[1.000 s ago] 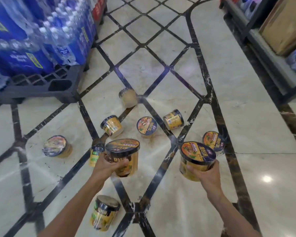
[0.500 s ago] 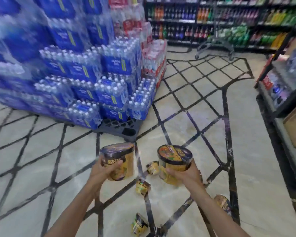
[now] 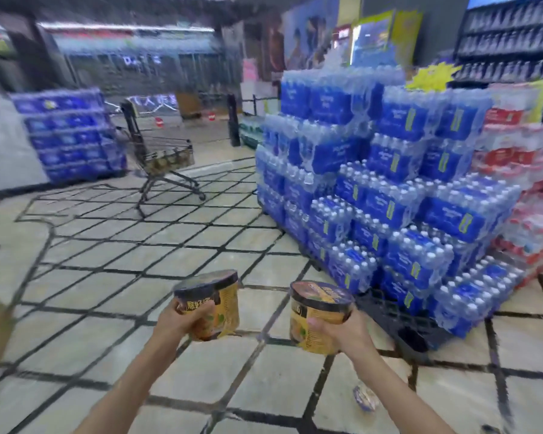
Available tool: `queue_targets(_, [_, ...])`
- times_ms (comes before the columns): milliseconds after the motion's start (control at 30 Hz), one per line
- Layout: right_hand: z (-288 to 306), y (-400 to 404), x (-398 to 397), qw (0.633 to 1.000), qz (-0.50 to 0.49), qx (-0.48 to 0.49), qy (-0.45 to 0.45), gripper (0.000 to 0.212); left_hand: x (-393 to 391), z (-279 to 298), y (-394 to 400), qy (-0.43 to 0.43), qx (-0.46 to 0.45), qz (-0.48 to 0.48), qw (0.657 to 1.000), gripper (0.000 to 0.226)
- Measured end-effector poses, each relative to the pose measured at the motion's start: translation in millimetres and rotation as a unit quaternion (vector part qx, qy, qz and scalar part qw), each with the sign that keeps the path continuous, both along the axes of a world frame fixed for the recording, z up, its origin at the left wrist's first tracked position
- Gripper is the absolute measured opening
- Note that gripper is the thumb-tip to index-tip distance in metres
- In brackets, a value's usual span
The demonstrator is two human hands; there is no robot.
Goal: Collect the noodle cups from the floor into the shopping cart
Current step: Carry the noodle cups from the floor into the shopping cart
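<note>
My left hand [image 3: 177,321] grips a yellow noodle cup with a dark lid [image 3: 215,303], held upright in front of me. A second yellow noodle cup [image 3: 318,314] is gripped in my right hand [image 3: 342,332], tilted slightly. The shopping cart [image 3: 162,159] stands far off at the upper left on the tiled floor, with several yellowish cups visible in its basket. One more noodle cup [image 3: 365,397] lies on the floor by my right forearm. The whole view is blurred.
A tall stack of blue bottled-water packs [image 3: 389,189] on a dark pallet [image 3: 398,324] fills the right side, with red-and-white packs [image 3: 521,170] behind it. Another blue stack [image 3: 69,136] stands at the far left. Drink shelves [image 3: 511,39] line the back right.
The view has swung left and up from the floor: the scattered cups have dropped out of sight and the shopping cart has come into view. Both hands keep their cups.
</note>
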State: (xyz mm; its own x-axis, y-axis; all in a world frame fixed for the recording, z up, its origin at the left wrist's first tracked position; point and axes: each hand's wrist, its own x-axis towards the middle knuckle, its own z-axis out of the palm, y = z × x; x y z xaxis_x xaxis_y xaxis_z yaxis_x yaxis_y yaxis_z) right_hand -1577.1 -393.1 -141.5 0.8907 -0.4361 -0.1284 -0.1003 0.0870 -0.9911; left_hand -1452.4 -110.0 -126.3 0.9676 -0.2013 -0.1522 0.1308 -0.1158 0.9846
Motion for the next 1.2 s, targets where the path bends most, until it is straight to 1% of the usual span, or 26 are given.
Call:
queue_targets(33, [1.3,15.6,15.5,1.0,0.019,0.004,0.002,0.108,6.5,2.9,21.2,0.001,0.001,0.015,1.0,0.096])
queue_targets(100, [6.3,46.2,46.3,0.999,0.052,0.006,0.012,0.111,20.5,8.2,59.7,0.002,0.007,0.045,0.999,0.09])
queue_targets(133, [8.8,58.9,61.5,0.998,0.066,0.006,0.015,0.106,28.4,10.2,75.8,0.0,0.011,0.059,0.998,0.092])
queue_targets(233, [21.9,89.6,102.7,0.994,0.104,0.004,0.019,0.078,54.0,14.6,112.0,0.0,0.013,0.095,0.995,0.107])
queue_targets(300, [27.4,102.6,128.9,0.992,0.124,-0.006,0.024,0.069,68.4,19.4,125.9,-0.001,0.005,0.1,0.995,0.105])
queue_targets(333, [29.0,107.0,142.4,0.991,0.128,-0.011,0.028,0.068,75.4,22.1,129.9,-0.002,0.003,0.102,0.995,0.104])
queue_targets(500, [38.9,117.4,211.6,0.985,0.161,-0.054,0.042,0.082,118.6,22.8,138.4,-0.01,0.016,0.105,0.994,0.105])
queue_targets(533, [39.5,117.0,223.5,0.983,0.17,-0.062,0.04,0.081,127.3,21.0,138.0,-0.009,0.018,0.107,0.994,0.108])
queue_targets(633, [38.9,111.5,275.4,0.977,0.195,-0.071,0.045,0.066,168.5,13.5,134.9,0.003,0.024,0.113,0.993,0.11])
queue_targets(733, [32.5,98.6,342.9,0.974,0.214,-0.054,0.048,0.06,224.7,8.4,126.8,0.003,0.028,0.122,0.992,0.11])
queue_targets(767, [31.6,94.5,365.8,0.974,0.216,-0.043,0.048,0.061,244.7,10.8,121.9,0.005,0.036,0.125,0.991,0.107])
queue_targets(800, [30.5,90.1,388.9,0.974,0.219,-0.032,0.048,0.061,266.0,12.2,116.9,0.008,0.036,0.124,0.992,0.099])
queue_targets(867, [31.8,79.3,438.2,0.973,0.224,-0.01,0.045,0.058,312.4,17.9,105.5,0.016,0.033,0.139,0.99,0.074])
queue_targets(900, [34.7,72.9,462.9,0.973,0.226,-0.004,0.045,0.057,336.9,21.7,100.0,0.019,0.036,0.143,0.989,0.074])
queue_targets(967, [41.6,59.4,513.0,0.972,0.228,-0.006,0.048,0.059,386.2,27.8,91.4,0.017,0.058,0.154,0.986,0.099])
queue_targets(1000, [45.0,52.7,538.4,0.971,0.232,-0.008,0.05,0.06,409.9,30.1,87.2,0.012,0.064,0.159,0.985,0.107])
queue_targets(1067, [53.0,41.5,588.5,0.97,0.235,-0.009,0.054,0.058,454.3,33.3,81.4,0.009,0.061,0.175,0.983,0.11])
queue_targets(1200, [61.5,36.2,683.7,0.969,0.241,-0.012,0.056,0.048,537.2,35.1,78.6,0.02,0.052,0.193,0.98,0.111])
